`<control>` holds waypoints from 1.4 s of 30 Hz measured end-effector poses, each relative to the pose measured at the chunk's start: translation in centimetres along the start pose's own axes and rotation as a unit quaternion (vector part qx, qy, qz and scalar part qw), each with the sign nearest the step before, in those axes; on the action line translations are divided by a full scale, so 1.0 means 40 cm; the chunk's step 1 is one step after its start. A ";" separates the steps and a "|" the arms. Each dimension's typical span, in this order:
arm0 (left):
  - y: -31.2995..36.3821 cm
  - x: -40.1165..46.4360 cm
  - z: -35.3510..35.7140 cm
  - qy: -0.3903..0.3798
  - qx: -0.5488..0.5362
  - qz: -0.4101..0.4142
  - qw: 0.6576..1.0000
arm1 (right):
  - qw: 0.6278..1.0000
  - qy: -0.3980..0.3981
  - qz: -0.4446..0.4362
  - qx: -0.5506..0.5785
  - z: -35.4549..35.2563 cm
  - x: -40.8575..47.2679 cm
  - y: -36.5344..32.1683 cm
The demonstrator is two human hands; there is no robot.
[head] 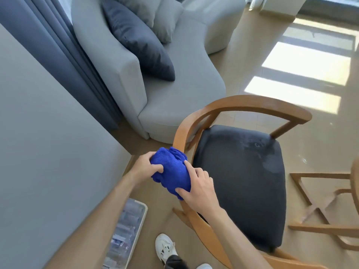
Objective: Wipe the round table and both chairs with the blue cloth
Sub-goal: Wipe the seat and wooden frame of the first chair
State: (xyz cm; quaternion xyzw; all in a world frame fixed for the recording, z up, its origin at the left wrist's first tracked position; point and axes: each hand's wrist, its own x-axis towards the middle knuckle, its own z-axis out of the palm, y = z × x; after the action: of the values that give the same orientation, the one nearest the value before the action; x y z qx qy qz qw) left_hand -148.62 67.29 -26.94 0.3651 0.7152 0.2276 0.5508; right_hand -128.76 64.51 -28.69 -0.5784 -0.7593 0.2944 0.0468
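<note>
Blue cloth, bunched thick, sits wrapped over the curved wooden rail of the chair at its left side. Both hands clamped on the cloth: left hand grips its outer side with thumb pressed into the fabric; right hand grips the inner side, index finger laid along the top, thumb tucked under the lower edge. Hands close together, cloth between them.

Chair: tan bentwood rail sweeping round a dark seat pad; pale smudges on the pad's far right corner. Grey sofa with dark cushion just beyond the rail's far bend, narrow strip of floor between. Grey wall on the left, dark curtain behind it. Clear plastic box on the floor against the wall, near a white shoe. Right edge: wooden crossed legs of the desk, a sliver of its rim visible, set apart from the seat. Open sunlit floor beyond the chair.
</note>
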 end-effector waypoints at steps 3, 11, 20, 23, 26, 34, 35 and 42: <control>0.047 -0.021 -0.013 0.019 0.078 0.033 0.996 | 0.997 0.058 0.020 -0.048 0.014 -0.028 -0.029; 0.164 0.017 0.045 -0.034 0.322 0.217 0.921 | 0.959 0.243 0.146 0.007 0.060 -0.089 -0.047; 0.133 0.104 0.006 -0.106 0.433 0.319 0.836 | 0.935 0.228 0.233 0.140 0.147 -0.046 -0.133; 0.141 0.118 0.003 -0.130 0.395 0.325 0.849 | 0.927 0.298 0.212 0.087 0.165 -0.013 -0.157; 0.143 0.128 0.024 -0.103 0.383 0.345 0.851 | 0.927 0.308 0.212 0.038 0.179 -0.001 -0.144; 0.131 0.102 0.138 0.021 0.551 0.372 0.747 | 0.912 0.357 0.162 -0.118 0.284 -0.317 0.060; 0.126 0.099 0.155 0.026 0.566 0.367 0.738 | 0.905 0.362 0.183 -0.124 0.280 -0.355 0.090; 0.085 0.103 0.210 0.060 0.631 0.327 0.701 | 0.833 0.386 0.374 -0.133 0.172 -0.547 0.337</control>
State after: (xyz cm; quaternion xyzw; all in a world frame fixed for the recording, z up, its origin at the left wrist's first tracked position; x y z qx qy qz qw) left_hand -140.22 71.97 -29.47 0.8236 0.5588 -0.0892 0.0383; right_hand -112.97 44.11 -35.19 -0.8856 -0.4368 -0.0617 0.1454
